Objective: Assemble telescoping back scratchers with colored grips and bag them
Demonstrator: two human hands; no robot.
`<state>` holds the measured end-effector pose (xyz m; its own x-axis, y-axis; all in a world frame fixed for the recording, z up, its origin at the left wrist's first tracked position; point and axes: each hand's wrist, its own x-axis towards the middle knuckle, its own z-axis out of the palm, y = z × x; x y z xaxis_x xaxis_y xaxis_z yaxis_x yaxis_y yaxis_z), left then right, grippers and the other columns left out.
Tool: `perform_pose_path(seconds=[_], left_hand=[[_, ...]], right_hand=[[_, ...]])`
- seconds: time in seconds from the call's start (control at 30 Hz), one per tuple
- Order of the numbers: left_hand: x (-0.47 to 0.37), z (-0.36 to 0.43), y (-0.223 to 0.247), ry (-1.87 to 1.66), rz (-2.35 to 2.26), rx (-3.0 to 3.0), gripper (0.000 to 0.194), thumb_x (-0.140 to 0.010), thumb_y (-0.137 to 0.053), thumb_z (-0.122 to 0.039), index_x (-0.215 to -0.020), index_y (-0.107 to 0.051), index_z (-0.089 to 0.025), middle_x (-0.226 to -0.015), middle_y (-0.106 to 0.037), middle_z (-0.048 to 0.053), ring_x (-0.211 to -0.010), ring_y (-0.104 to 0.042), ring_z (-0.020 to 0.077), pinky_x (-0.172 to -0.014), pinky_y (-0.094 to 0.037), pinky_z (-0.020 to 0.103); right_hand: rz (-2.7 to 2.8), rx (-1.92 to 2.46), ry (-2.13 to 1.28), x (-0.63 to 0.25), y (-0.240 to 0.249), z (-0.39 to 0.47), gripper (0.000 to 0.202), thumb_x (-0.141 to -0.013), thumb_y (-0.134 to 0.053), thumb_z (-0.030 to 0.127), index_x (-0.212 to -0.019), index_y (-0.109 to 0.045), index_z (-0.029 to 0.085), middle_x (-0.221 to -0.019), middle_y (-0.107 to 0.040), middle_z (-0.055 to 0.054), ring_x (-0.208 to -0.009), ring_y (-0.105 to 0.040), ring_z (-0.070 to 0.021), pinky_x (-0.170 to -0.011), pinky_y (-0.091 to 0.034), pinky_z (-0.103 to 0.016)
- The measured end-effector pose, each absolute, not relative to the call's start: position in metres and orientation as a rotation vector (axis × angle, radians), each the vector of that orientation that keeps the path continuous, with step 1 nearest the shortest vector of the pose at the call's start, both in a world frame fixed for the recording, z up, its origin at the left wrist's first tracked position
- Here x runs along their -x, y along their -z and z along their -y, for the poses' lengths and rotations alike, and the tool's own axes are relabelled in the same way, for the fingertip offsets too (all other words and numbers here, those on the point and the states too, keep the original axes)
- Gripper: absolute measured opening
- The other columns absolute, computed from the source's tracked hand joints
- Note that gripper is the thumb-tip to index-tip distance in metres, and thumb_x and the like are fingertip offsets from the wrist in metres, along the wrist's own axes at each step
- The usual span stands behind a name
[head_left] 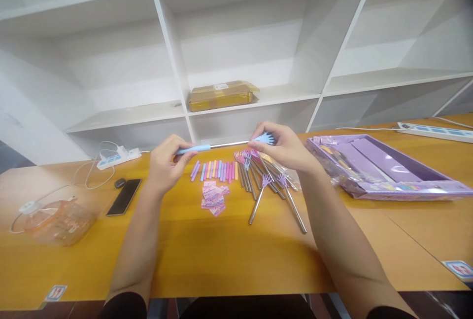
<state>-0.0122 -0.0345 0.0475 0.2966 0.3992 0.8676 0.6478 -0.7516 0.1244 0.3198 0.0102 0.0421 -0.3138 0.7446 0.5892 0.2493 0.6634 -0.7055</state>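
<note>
A back scratcher [229, 145] with a blue sleeve handle, a metal rod and a blue hand-shaped head is held level above the table between both hands. My left hand [168, 161] is closed around the blue handle. Fingers of my right hand [279, 146] pinch the rod close to the blue head. Below lies a row of coloured handle sleeves [219, 171] in purple, blue, orange and pink. Several metal back scratchers without sleeves [259, 203] lie to the right, with pink, purple, blue and yellow heads. Small pink printed cards [214, 198] sit in a loose pile.
At right stands an open purple box [388, 161] with wrapped items inside. A phone [124, 197], an orange transparent jug [61, 223] and a power strip [118, 158] are at left. Behind, white shelves [254, 107] hold a taped parcel [221, 95]. Another power strip [439, 132] lies far right.
</note>
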Motion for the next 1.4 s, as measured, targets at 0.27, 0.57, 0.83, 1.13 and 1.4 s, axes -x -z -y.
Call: perform_pose_path(seconds=[0.27,0.57,0.83,1.13,1.4], left_hand=[[-0.009,0.03,-0.037,1.443,0.95,2.306,0.008,-0.1,-0.071,-0.027,-0.098,-0.071,-0.02,-0.084,-0.069,0.002,-0.067,-0.055,0.0122,-0.062,-0.042,0.027],[-0.018,0.03,-0.031,1.492,0.956,2.314,0.008,-0.099,-0.074,-0.026,-0.095,-0.07,-0.02,-0.082,-0.069,0.001,-0.062,-0.051,0.01,-0.061,-0.041,0.026],[-0.017,0.031,-0.032,1.475,0.938,2.297,0.009,-0.099,-0.073,-0.026,-0.094,-0.071,-0.019,-0.081,-0.071,0.001,-0.061,-0.052,0.0093,-0.058,-0.041,0.025],[-0.019,0.027,-0.029,1.54,0.874,2.299,0.012,-0.098,-0.075,-0.029,-0.092,-0.072,-0.019,-0.082,-0.074,0.002,-0.062,-0.056,0.0095,-0.055,-0.041,0.024],[-0.018,0.024,-0.026,1.541,0.904,2.289,0.02,-0.1,-0.073,-0.038,-0.092,-0.073,-0.019,-0.083,-0.074,0.003,-0.06,-0.053,0.0103,-0.057,-0.043,0.026]], right_hand=[[1.924,0.725,-0.612,-0.321,-0.041,-0.013,0.04,-0.097,-0.07,0.061,-0.089,-0.065,0.022,-0.082,-0.064,-0.002,-0.078,-0.056,-0.0167,-0.072,-0.042,-0.03],[1.909,0.701,-0.703,-0.313,-0.036,-0.012,0.046,-0.106,-0.054,0.064,-0.094,-0.067,0.021,-0.074,-0.049,0.002,-0.067,-0.044,-0.0139,-0.065,-0.037,-0.028],[1.906,0.729,-0.647,-0.301,-0.032,-0.011,0.048,-0.106,-0.051,0.065,-0.092,-0.065,0.022,-0.082,-0.056,-0.001,-0.072,-0.048,-0.0163,-0.069,-0.04,-0.031],[1.9,0.742,-0.65,-0.294,-0.027,-0.012,0.048,-0.108,-0.048,0.065,-0.092,-0.064,0.022,-0.074,-0.053,0.001,-0.07,-0.049,-0.0164,-0.07,-0.041,-0.03],[1.868,0.72,-0.682,-0.29,-0.027,-0.009,0.049,-0.106,-0.05,0.067,-0.089,-0.062,0.022,-0.076,-0.052,0.001,-0.067,-0.047,-0.0144,-0.064,-0.041,-0.028]])
